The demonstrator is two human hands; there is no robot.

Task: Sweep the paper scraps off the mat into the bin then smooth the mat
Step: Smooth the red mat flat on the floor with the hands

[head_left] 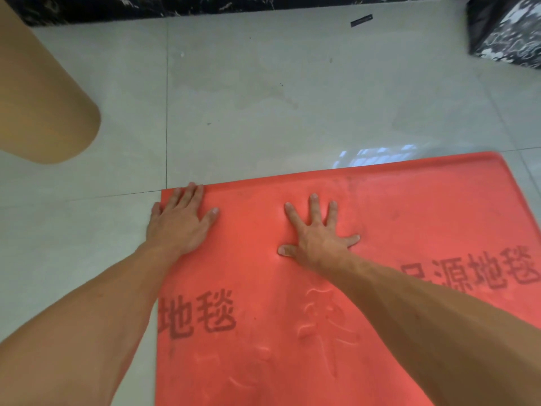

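A red mat (409, 215) lies flat on a pale tiled floor (263, 98), filling the lower right of the view. Its far edge runs from a near-left corner up and away to a rounded right corner, so it sits slightly skewed to the tile lines. Its left edge comes straight back toward the person and leaves the picture at the bottom, as the right side does, so I cannot tell which way its long axis runs. Dark printed characters and pressed-in ones stand upright to the person, their rows running along the far edge. The left hand (178, 221) rests palm down on the far-left corner, fingers straight and close together, fingertips at the far edge and the little finger at the left edge. The right hand (317, 232) presses flat near the middle, fingers spread wide, and the mat dimples around it. Neither hand has a grip on anything. A tan rounded object (44, 112) shows at the upper left, a black marbled object (506, 30) at the upper right, and a small black strip (361, 20) lies on the floor near the dark stone skirting (175, 4).
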